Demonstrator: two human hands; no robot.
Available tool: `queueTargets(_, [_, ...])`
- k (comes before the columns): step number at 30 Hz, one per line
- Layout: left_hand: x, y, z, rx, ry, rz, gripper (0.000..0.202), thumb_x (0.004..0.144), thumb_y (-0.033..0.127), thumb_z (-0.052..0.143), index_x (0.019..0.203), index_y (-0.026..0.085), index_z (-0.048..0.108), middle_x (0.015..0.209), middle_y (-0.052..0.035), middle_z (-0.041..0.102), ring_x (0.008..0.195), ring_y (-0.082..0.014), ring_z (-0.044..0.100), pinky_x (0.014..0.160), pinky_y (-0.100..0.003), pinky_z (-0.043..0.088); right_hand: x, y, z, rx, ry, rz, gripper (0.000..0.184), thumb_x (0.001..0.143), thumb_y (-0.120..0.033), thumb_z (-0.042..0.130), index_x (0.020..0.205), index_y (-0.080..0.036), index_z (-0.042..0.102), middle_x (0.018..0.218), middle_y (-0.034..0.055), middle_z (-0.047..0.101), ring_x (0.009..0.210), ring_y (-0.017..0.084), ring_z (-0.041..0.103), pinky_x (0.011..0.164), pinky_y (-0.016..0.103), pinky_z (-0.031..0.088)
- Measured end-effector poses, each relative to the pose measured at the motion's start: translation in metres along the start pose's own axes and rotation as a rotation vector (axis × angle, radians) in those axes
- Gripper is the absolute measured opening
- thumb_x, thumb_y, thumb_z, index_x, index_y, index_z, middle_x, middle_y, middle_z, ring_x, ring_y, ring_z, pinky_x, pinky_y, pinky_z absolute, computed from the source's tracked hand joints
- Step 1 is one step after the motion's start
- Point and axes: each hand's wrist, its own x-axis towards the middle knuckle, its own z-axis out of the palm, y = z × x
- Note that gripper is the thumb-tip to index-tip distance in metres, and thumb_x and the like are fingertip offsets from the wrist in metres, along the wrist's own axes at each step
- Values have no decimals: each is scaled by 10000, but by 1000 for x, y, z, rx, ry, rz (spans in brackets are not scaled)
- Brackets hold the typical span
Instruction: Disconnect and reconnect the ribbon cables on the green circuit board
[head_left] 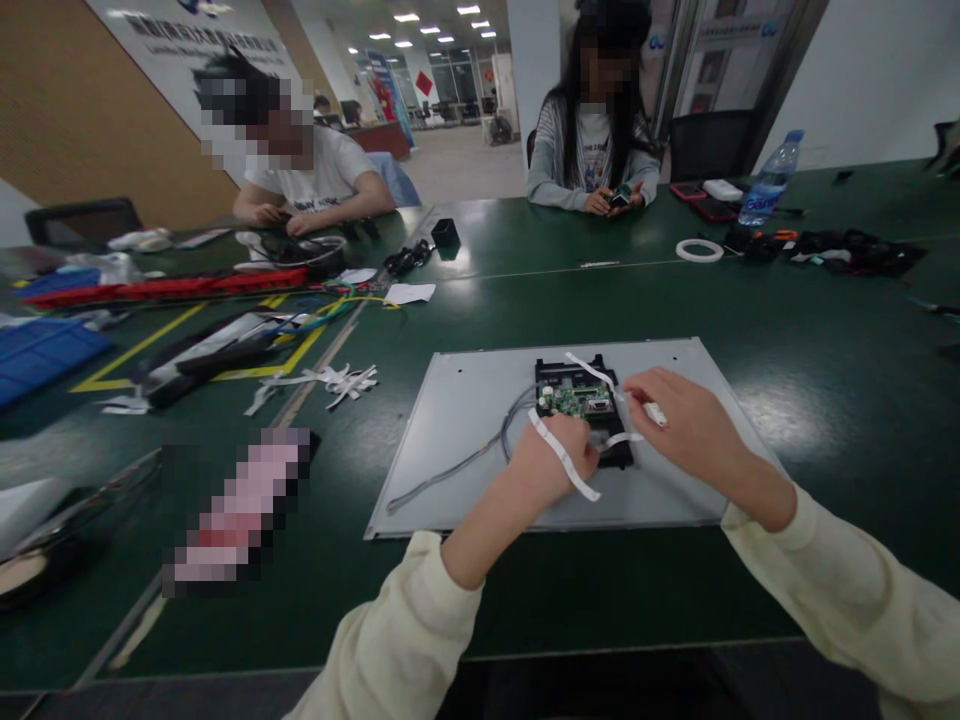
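Observation:
A grey metal panel (465, 420) lies flat on the green table in front of me. A black module with a small green circuit board (574, 398) sits on it, and a grey cable (457, 465) runs from the board to the left. My left hand (551, 460) rests closed at the module's near edge, with a white tape strip (562, 455) draped across its back. My right hand (686, 420) is closed just right of the board, pinching a small white piece (655, 412). Another white strip (592, 370) crosses the top of the module.
Loose white strips (330, 380) lie left of the panel, beside yellow floor-tape lines and dark tools. Two other people sit at the far side of the table. A tape roll (699, 250), a water bottle (769, 180) and black gear lie at the back right.

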Motion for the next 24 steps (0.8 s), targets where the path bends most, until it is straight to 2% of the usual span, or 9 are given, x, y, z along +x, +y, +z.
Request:
queueTargets(2, [3,-2,1,-29,-6,11,246,788,247,459,779,136,679,736,-122,685,738,-250,667,627,-315,497,-2,-6,-1,153,65,-203,169,886,-217,450,1012,-163,548,945,75,614,881,175,573,749,297,453])
queueTargets(4, [6,-4,1,-81,-63,33,224,770,237,483,743,138,681,689,-113,677,714,-239,662,640,-310,500,-5,-12,-1,242,57,-379,244,880,-265,489,1092,-157,541,1015,97,609,938,185,565,787,319,472])
queueTargets(6, [8,-6,-2,-130,-128,52,202,754,228,504,701,141,678,632,-101,662,685,-230,656,645,-306,502,-8,-17,1,276,38,-491,345,856,-326,545,1153,-151,528,1059,113,601,966,194,561,797,338,487])
queueTargets(8, [7,-6,-5,-147,-141,77,182,741,206,516,686,140,676,638,-101,666,694,-233,657,654,-309,505,-9,-22,3,286,42,-548,403,834,-352,585,1173,-143,528,1072,121,599,979,196,560,802,345,498])
queueTargets(12, [4,-6,-5,-119,-87,184,173,748,179,519,745,122,682,780,-137,696,779,-264,663,683,-338,506,-8,-30,9,284,101,-610,296,840,-210,583,1130,-153,577,1030,100,625,972,174,571,815,340,510])
queueTargets(15, [4,-6,-1,-103,-94,171,180,754,161,504,749,112,677,769,-153,690,759,-277,665,654,-345,502,-8,-34,13,319,170,-628,249,816,-109,595,1060,-152,619,977,81,652,940,157,587,801,322,522])
queueTargets(20, [8,-9,3,-82,-122,149,166,728,157,512,764,113,669,750,-145,683,743,-272,660,620,-331,490,-10,-36,14,389,232,-609,191,797,-82,620,971,-154,652,942,71,679,897,142,615,765,296,536])
queueTargets(24, [6,-9,7,-137,-58,149,173,753,233,515,782,133,653,790,-122,687,760,-230,645,650,-302,485,-11,-33,9,385,316,-543,212,806,-100,614,995,-181,664,928,61,691,878,139,635,736,288,537])
